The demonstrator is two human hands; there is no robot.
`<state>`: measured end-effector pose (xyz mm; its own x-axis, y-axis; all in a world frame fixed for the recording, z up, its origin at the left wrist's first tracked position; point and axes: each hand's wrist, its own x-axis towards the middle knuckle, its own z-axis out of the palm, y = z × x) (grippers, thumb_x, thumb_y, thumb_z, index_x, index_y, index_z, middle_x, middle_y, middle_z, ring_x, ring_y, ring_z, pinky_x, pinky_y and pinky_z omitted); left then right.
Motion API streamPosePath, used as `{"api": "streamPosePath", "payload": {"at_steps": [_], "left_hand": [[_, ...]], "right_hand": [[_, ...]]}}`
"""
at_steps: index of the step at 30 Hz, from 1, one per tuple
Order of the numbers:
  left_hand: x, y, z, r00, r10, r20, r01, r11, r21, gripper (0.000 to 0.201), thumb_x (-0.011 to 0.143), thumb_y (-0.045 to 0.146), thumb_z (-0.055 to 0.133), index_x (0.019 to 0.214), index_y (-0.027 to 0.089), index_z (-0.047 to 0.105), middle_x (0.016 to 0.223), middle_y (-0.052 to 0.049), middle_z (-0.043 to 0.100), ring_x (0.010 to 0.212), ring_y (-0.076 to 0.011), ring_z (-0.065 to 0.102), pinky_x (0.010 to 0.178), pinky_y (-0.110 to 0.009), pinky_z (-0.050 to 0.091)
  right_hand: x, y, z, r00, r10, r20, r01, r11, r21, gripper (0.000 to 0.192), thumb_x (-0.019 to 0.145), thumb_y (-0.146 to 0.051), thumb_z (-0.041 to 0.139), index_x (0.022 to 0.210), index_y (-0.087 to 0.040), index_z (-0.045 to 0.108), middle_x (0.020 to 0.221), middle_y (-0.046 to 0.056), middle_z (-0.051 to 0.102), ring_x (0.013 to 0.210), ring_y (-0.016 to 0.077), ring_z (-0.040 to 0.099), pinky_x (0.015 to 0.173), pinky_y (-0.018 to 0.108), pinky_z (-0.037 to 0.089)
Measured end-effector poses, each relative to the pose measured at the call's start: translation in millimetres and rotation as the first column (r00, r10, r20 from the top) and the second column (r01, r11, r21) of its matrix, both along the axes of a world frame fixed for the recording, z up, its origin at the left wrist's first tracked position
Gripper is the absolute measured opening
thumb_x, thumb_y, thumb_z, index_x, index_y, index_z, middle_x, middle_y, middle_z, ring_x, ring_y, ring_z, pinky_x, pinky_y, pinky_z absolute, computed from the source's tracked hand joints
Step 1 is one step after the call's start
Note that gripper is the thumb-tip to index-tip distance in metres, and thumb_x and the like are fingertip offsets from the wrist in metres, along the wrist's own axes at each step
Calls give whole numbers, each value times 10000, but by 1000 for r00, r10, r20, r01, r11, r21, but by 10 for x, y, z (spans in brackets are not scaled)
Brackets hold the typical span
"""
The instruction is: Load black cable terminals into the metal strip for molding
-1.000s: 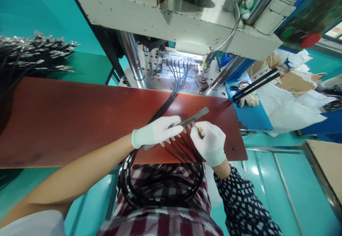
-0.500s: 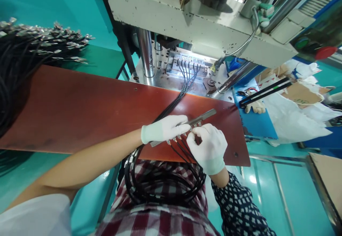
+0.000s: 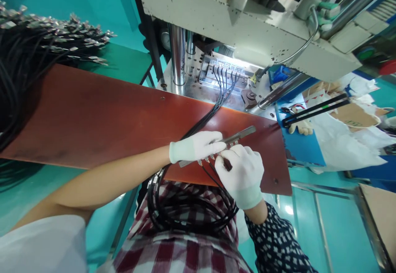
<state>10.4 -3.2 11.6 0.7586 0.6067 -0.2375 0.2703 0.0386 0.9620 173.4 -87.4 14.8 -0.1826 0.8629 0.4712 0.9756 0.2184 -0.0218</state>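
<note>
My left hand [image 3: 198,145], in a white glove, lies across a narrow grey metal bar [image 3: 239,134], fingers stretched along it and thumb pressing near its lower edge. Several cable ends with small metal connectors [image 3: 207,159] stick out of the bar's near side. My right hand [image 3: 241,172], also gloved, pinches at one of these connectors with thumb and forefinger; the fingertips hide the piece itself. Black cables [image 3: 213,177] run from the connectors down to a coil [image 3: 192,225] on my lap. Other black cables [image 3: 204,119] pass from the press die [image 3: 221,73] toward my left hand.
The bar lies above a reddish-brown board [image 3: 123,112]. Beyond it stands a press with a white upper plate [image 3: 247,34] and steel columns [image 3: 177,54]. A heap of black cables with metal ends [image 3: 55,38] lies at left. At right are black rods [image 3: 315,110] and a loose glove [image 3: 300,127].
The view has shifted slightly, so the bench and press appear moved. My right fingers have shifted a little along the connectors toward my left hand, which still lies on the bar.
</note>
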Motion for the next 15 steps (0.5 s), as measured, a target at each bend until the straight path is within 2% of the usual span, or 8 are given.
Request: {"api": "streamPosePath", "payload": {"at_steps": [5,7,12,15], "left_hand": [[-2,-5,-11,1000,9,13,-9,1000,9,354,953,520,436,840,184,441,758,3,562,644,-142,607,460,-203,492],[4,-4,-19,1000,14,14,-14,1000,5,346,954,514,437,846,185,444,770,0,571,660,-147,619,460,-202,496],[11,-1,-15,1000,7,19,-7,1000,-11,313,955,471,444,838,182,442,788,1,561,659,-144,624,463,-210,519],[6,-3,-2,1000,15,20,-15,1000,-12,305,953,459,449,828,180,437,764,8,539,638,-132,600,464,-210,520]], "right_hand": [[-21,51,-36,1000,23,-9,-23,999,34,169,763,-218,652,600,-183,625,638,0,510,690,92,393,705,284,224],[-17,24,4,1000,13,-4,-13,1000,-1,165,791,-234,643,631,-193,642,658,-2,526,695,92,401,708,283,223],[-13,-111,156,998,-40,38,44,992,-122,180,867,-424,632,907,-273,721,846,-5,619,795,102,458,736,286,224],[-52,-129,150,1000,-4,28,7,990,-137,134,862,-388,635,836,-283,715,765,-17,595,761,98,447,737,287,223]]}}
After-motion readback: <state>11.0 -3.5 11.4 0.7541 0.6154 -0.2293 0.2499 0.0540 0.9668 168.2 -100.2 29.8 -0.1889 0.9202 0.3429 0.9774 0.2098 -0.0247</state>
